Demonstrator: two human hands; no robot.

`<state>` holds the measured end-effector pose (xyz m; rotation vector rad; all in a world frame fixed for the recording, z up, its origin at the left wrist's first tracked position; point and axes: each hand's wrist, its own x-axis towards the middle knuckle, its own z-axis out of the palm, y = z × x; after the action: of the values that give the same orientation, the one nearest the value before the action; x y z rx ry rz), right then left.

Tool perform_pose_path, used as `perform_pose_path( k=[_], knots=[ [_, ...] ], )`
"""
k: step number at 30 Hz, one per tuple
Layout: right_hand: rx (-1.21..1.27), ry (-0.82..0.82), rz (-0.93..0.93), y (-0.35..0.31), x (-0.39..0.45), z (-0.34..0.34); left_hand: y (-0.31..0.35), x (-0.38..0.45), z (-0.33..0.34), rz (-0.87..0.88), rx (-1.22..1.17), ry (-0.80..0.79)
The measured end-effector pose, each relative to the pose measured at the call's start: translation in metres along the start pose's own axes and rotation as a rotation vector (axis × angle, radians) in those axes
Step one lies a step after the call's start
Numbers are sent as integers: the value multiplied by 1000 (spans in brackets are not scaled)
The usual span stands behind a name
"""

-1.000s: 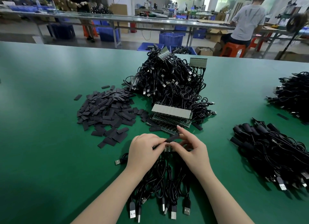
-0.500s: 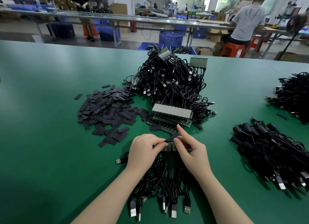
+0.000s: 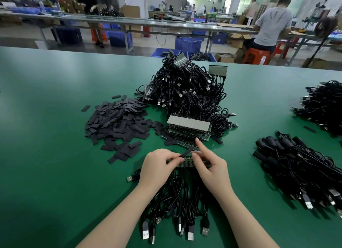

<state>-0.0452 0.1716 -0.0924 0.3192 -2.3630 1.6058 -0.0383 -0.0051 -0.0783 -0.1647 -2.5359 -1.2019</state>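
**Two hands, one sleeve, lining up over the board strip**

Two hands are working close together near the middle of the near edge of the green table [image 3: 46, 136]. The left hand [image 3: 158, 166] pinches a black heat-shrink sleeve [image 3: 186, 153] by its lower end, between thumb and fingertips. The sleeve's long axis slants away and to the right, its free end raised off the table. Just under it lies the board strip [image 3: 187, 163], set crosswise from left to right, with its USB cables [image 3: 177, 196] trailing back toward the near edge between the wrists.

The right hand [image 3: 212, 169] clasps the strip's right part with thumb and curled lower fingers, while its index finger sticks out straight toward the far edge. That makes it the nearer hand to the sleeve's free end, which sits just beside the thumb (which board on the strip is the target is too small to tell). My read is that the sleeve has to turn from its slant into line with one board or cable, across the strip's length, before it can slide on.

The loose pile of sleeves [image 3: 118, 121] lies to the left and farther out. The heap of cabled boards [image 3: 187, 92] sits toward the far edge, and a sleeved bundle [image 3: 296, 166] lies well apart on the right.
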Motion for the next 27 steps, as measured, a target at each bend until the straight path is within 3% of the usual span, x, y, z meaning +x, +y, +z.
perform_pose_path(
  k=[9, 17, 21, 27],
  knots=[
    [-111, -64, -88, -3, 0, 1, 1, 1, -2, 32, 64, -105],
    [-35, -134, 40, -11, 4, -2, -1, -1, -1, 10, -29, -48],
    [59, -157, 49, -11, 5, -5, 2, -2, -3, 71, -28, -64],
    [159, -117, 102, -10, 6, -7, 2, -4, -3, 184, 100, 60]
  ],
)
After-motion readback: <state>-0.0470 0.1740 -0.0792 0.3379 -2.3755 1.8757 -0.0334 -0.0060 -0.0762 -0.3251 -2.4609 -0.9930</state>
